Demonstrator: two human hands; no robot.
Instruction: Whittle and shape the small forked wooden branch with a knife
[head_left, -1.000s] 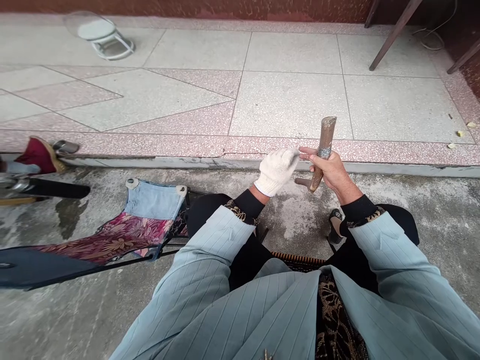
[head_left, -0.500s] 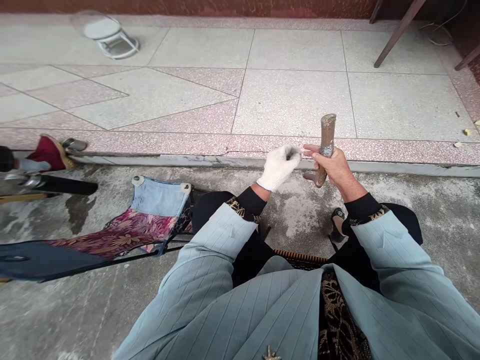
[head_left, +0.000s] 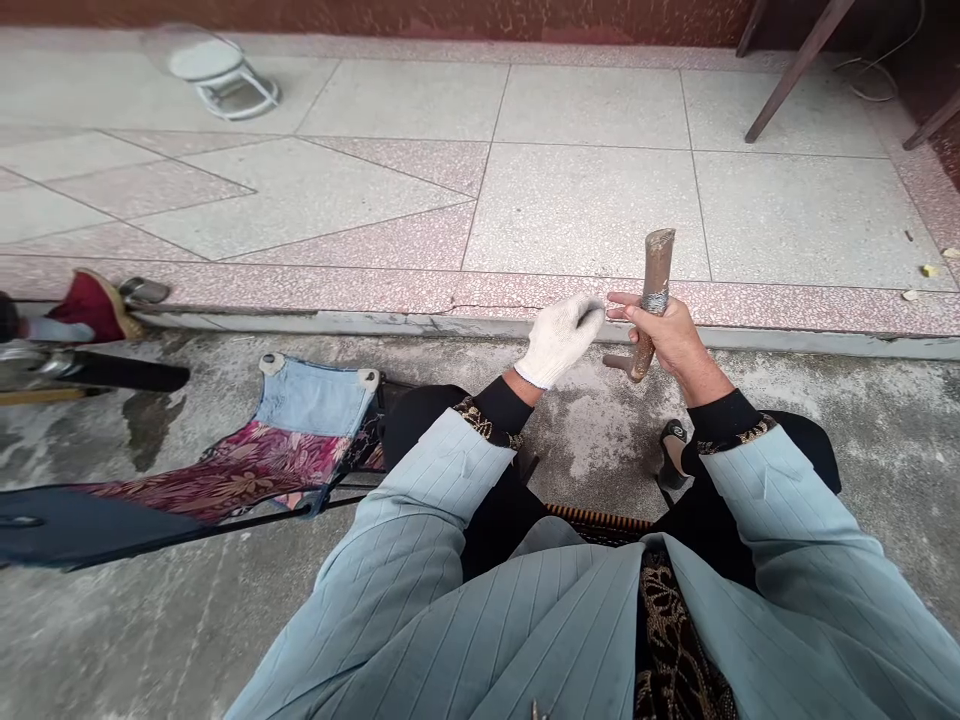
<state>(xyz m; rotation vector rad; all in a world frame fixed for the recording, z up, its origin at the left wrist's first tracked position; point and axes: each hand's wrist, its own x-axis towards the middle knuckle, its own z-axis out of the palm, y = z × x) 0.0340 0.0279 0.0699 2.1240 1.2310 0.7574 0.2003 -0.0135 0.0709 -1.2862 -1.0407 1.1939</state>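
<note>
My left hand (head_left: 562, 338) wears a white knitted glove. Its fingers are curled in with the thumb, and whatever they pinch is too small or hidden to make out. Bare, my right hand (head_left: 673, 335) grips a brown wooden stick (head_left: 658, 265) held nearly upright. The stick has a slanted cut top, grey wire (head_left: 655, 302) wound round its middle, and a short side stub (head_left: 616, 362) near the lower end. Two fingers of my right hand reach out leftward, their tips close to the gloved fingertips; whether they touch I cannot tell.
A low tiled step edge (head_left: 360, 322) runs across in front of me. To my left stands a folding chair with patterned fabric (head_left: 247, 465), and beyond it a person's red shoe (head_left: 96, 305). A white stool (head_left: 217, 70) and a wooden leg (head_left: 799, 70) stand farther back.
My hands stay close together in nearly the same place. The stick's lower end has shifted slightly left and down, and the view has tilted a little.
</note>
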